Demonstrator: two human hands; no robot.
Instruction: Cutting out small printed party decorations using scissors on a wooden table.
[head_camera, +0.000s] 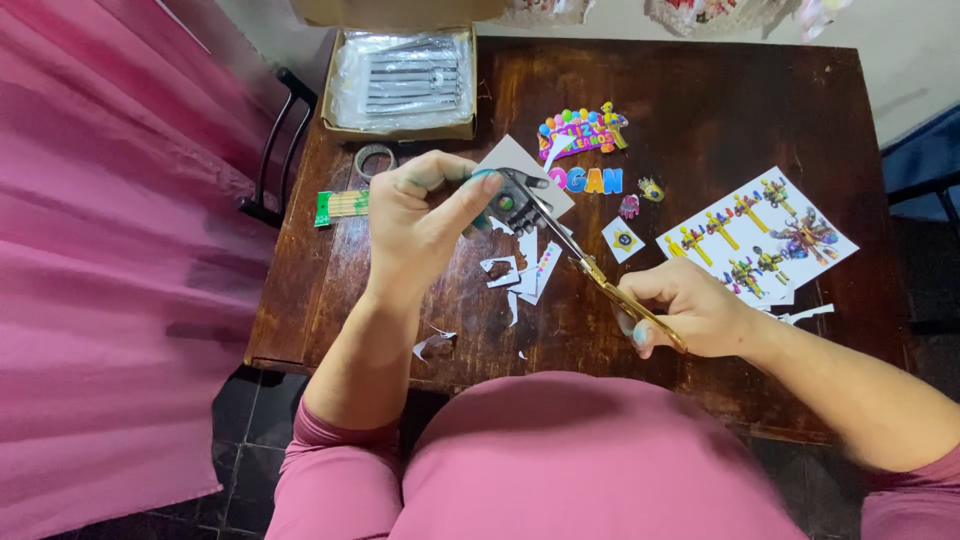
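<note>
Her left hand (420, 215) pinches a thin, floppy white paper cut-out (520, 180) by its edge, while her right hand (680, 310) is closed through gold-handled metal scissors (580, 255) above the dark wooden worktop (700, 110).

On the table (700, 90), an open box (402, 85) sits at the upper left of the frame, with a tape roll (374, 158) just below it. A printed sheet (757, 236) lies at the right. Cut-out figures (583, 130) lie at upper centre, paper scraps (520, 275) at centre, between the left hand (420, 225) and the right hand (690, 308).
</note>
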